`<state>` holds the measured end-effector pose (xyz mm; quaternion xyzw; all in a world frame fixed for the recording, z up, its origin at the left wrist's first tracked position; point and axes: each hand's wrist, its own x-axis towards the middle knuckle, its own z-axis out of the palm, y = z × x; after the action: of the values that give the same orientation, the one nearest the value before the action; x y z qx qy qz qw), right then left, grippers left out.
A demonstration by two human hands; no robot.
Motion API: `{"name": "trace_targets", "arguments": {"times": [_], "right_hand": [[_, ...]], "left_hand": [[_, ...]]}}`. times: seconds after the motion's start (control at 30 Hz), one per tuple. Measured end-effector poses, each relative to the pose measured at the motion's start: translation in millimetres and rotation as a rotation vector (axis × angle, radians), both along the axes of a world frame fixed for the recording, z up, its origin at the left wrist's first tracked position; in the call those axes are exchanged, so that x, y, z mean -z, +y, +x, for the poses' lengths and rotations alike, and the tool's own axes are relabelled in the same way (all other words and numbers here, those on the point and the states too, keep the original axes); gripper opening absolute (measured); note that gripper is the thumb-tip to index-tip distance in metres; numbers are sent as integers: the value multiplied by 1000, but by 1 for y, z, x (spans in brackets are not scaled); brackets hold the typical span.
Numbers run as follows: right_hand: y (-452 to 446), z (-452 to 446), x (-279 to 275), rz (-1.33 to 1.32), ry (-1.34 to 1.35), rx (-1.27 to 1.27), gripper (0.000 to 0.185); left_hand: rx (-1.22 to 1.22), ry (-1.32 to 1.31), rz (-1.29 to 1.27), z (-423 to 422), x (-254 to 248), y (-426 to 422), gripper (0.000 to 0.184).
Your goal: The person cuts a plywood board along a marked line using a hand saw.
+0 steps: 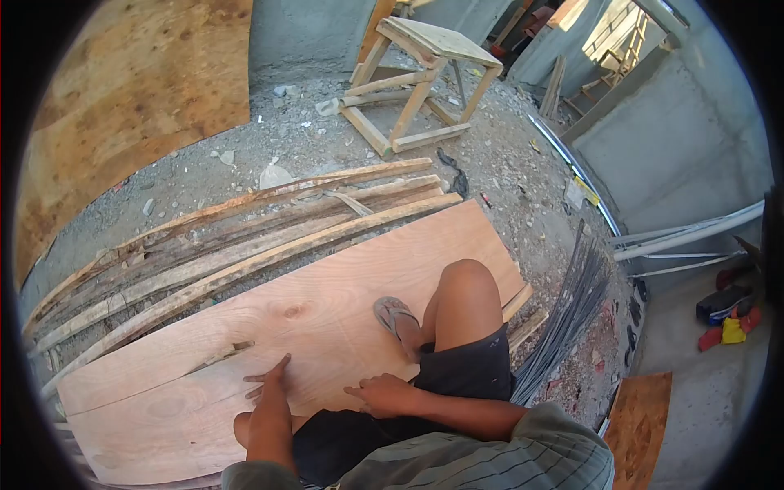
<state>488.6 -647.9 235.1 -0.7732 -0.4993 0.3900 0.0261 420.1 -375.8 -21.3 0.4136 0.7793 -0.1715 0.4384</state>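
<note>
A long sheet of plywood [327, 302] lies in front of me, and my sandalled foot [398, 320] rests on it. My left hand [269, 381] is spread on the sheet, fingers apart, with nothing in it. Just beyond that hand, a torn split [222, 356] runs along the grain, with a crack continuing toward the left end. Near my lap, my right hand [384, 395] is low over the sheet, its fingers curled and the forefinger pointing left. Whatever those curled fingers may hold is hidden.
Several rough timber strips [245, 243] lie beyond the sheet. A wooden stool-like frame [420, 82] stands on gravel by the wall. Thin steel rods [563, 314] lie at right, near white pipes [694, 234]. A larger plywood panel [139, 98] is at upper left.
</note>
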Motion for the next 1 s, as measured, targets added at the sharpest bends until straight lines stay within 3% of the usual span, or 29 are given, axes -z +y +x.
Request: {"name": "trace_targets", "arguments": {"times": [0.03, 0.13, 0.17, 0.23, 0.27, 0.37, 0.6, 0.83, 0.97, 1.0], "right_hand": [[2, -3, -8, 9, 29, -65, 64], [21, -7, -42, 50, 38, -30, 60], [23, -10, -38, 91, 98, -69, 60], [34, -8, -28, 55, 216, -115, 62], [33, -8, -15, 55, 266, -285, 62], [38, 8, 17, -60, 143, -235, 64], [52, 51, 44, -155, 396, -270, 65], [44, 108, 65, -477, 719, -13, 67], [29, 144, 71, -304, 792, -276, 71], [43, 138, 61, -210, 592, -380, 67]], "left_hand": [[139, 197, -90, -3, -14, 5, 178], [97, 161, -95, -6, -2, 8, 182], [83, 202, -45, -5, 24, 4, 182], [70, 183, -96, -6, 7, 9, 181], [97, 161, -92, -8, 3, 10, 180], [1, 31, -45, -19, -4, 5, 181], [5, 29, -31, -18, -6, 2, 182], [-17, 39, 10, -16, -12, -2, 180], [-10, 22, 83, -17, -13, -7, 178], [-5, 4, 90, -18, -13, -8, 177]]}}
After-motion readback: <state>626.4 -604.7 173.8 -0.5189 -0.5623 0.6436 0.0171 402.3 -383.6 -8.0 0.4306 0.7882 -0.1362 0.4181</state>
